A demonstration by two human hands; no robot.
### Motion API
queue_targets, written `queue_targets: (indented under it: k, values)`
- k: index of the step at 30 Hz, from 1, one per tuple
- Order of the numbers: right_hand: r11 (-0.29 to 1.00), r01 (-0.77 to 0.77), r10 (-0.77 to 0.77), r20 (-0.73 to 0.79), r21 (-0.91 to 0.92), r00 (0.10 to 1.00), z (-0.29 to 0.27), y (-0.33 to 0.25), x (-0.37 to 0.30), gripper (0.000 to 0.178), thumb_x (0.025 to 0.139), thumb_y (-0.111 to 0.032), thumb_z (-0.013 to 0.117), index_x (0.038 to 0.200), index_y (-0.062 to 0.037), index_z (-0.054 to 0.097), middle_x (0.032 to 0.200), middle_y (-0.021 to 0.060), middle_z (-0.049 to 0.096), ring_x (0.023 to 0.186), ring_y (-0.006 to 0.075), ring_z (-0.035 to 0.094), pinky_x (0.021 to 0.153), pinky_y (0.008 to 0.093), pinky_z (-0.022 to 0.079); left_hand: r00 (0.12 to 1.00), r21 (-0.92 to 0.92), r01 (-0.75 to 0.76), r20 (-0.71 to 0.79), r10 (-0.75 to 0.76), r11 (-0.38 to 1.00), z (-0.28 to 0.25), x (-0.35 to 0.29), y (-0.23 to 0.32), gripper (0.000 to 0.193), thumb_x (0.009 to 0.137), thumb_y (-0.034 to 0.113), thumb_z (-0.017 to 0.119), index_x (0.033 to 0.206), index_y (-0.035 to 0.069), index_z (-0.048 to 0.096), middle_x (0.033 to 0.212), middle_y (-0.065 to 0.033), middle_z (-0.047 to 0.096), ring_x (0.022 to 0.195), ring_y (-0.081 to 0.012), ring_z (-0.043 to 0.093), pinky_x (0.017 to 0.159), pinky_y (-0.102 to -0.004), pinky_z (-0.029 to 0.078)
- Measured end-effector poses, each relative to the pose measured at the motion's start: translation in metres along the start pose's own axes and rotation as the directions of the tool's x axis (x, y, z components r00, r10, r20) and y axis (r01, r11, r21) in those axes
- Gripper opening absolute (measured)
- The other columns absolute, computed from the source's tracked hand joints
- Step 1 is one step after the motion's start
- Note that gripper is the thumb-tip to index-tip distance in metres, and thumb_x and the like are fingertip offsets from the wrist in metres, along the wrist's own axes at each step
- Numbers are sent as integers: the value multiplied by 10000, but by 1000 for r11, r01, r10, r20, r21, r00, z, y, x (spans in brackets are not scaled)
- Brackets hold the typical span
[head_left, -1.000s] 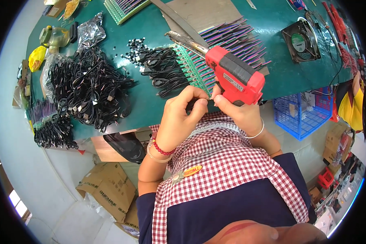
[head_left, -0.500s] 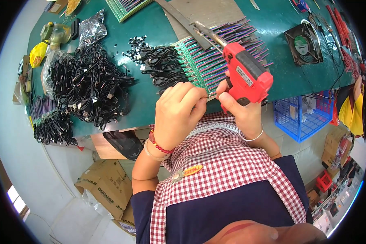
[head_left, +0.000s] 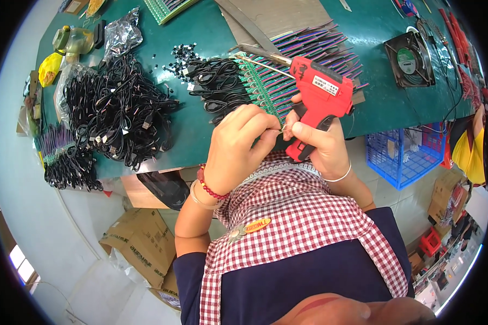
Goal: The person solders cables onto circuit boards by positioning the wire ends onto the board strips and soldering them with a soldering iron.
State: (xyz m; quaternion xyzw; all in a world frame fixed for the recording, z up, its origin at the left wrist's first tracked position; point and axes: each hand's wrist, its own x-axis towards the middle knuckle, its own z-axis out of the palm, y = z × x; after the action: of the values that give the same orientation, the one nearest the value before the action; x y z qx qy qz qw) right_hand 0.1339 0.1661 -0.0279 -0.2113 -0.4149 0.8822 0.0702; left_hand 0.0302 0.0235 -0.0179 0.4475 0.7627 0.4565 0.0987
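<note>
My right hand (head_left: 321, 145) grips the handle of a red glue gun (head_left: 320, 95) whose metal nozzle points left over a row of small green circuit boards (head_left: 271, 89) with purple wires on the green table (head_left: 200, 130). My left hand (head_left: 238, 143) pinches a thin wire or small part between thumb and forefinger, right beside the right hand's fingers at the table's near edge. Black cables (head_left: 214, 86) run from the boards toward the left.
A big heap of black cables (head_left: 114, 116) lies at the left, small black parts (head_left: 181, 57) behind it. A black fan (head_left: 409, 59) sits at the right. A blue wire basket (head_left: 404, 157) hangs below the table edge; cardboard boxes (head_left: 141, 244) stand on the floor.
The glue gun has risen and turned more upright in my right hand. Both hands have closed together at the table's edge, left fingers now pinching a small part.
</note>
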Motion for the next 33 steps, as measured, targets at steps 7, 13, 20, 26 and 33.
queue_targets:
  k: [7,13,20,26,33]
  values:
    - [960,97,-128,-103,-262,986,-7,-2,-1,437,815,-22,626,1205,-6,430,871,86,596,788,161,583,732,301,477,999,87,-49,-3,49,995,-3,5,-5,145,689,36,689,796,64,596,766,-47,548,721,-226,555,620,-339,434]
    - [898,100,-134,-51,-429,990,4,-1,-8,429,815,45,597,1207,2,427,858,62,583,786,125,566,706,263,468,996,149,-85,21,82,985,-3,1,4,160,681,29,694,802,66,596,774,-44,556,716,-222,549,610,-337,421]
    - [962,154,-174,-70,-224,982,4,10,-4,408,828,-1,605,1205,-4,448,873,86,591,799,158,572,720,298,472,1000,25,-7,-1,7,1000,-8,-2,-3,170,669,-3,691,795,49,590,786,-61,565,736,-241,548,634,-339,450]
    - [933,167,-217,-128,-320,968,-36,2,-32,396,859,-118,612,1204,6,462,761,78,558,670,149,533,608,291,445,1000,248,14,19,-19,969,-9,8,-24,112,693,18,679,766,29,595,1071,-64,575,765,-203,495,673,-319,446]
    - [914,57,-84,-50,-402,995,-90,12,-82,387,863,-191,608,1162,16,475,644,54,493,558,124,460,525,282,396,997,300,11,72,-34,954,-4,15,-32,91,698,18,673,743,19,594,1090,-58,569,767,-207,485,700,-326,451]
